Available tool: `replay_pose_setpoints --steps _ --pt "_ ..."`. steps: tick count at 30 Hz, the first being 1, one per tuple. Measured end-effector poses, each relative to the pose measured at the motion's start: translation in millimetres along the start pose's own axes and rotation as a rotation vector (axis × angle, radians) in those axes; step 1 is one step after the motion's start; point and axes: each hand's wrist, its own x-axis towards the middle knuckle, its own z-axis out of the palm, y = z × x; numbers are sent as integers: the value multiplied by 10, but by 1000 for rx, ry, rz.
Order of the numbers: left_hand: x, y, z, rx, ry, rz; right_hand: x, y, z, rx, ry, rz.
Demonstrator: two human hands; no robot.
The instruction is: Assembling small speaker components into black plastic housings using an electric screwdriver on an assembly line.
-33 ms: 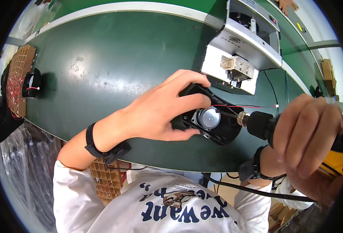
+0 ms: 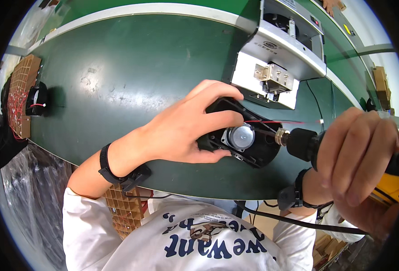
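My left hand (image 2: 181, 128) rests over a black fan housing (image 2: 247, 151) with a round silver hub (image 2: 241, 137), pressing it on the green table (image 2: 131, 67). My right hand (image 2: 359, 151) grips a power screwdriver (image 2: 305, 143) with a black nose and yellow body. Its metal tip (image 2: 280, 135) touches the fan's right side. Thin red wires (image 2: 294, 122) run from the fan to the right. A black strap sits on each wrist.
A grey and white machine (image 2: 280, 58) with a metal fixture stands just behind the fan. At the far left a cardboard grid tray (image 2: 21, 90) sits with another black fan (image 2: 37, 100) beside it. A black cable (image 2: 298, 222) hangs below the table's near edge.
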Motion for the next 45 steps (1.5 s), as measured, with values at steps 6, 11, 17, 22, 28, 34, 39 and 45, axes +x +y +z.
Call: replay_pose_setpoints --steps 6,11,17,22,28,34,39,45 --pt "-51 12 -11 212 -138 83 -151 173 33 -137 97 -212" --pt "-50 -2 -3 252 -163 114 -162 182 -92 -135 -47 -193" --pt "-26 49 -1 268 -162 65 -54 142 -131 -106 -67 -138" --pt "-49 18 31 247 -205 55 -2 121 -170 -117 -93 -125" --pt "-34 35 69 230 -218 39 12 131 -208 -125 -112 -120" --pt "-58 44 110 261 -217 36 32 155 -222 -116 -130 -116" --pt "-60 16 123 275 -210 39 44 218 -203 -175 -107 -191" --pt "-60 39 110 297 -211 51 30 213 -180 -163 -129 -159"
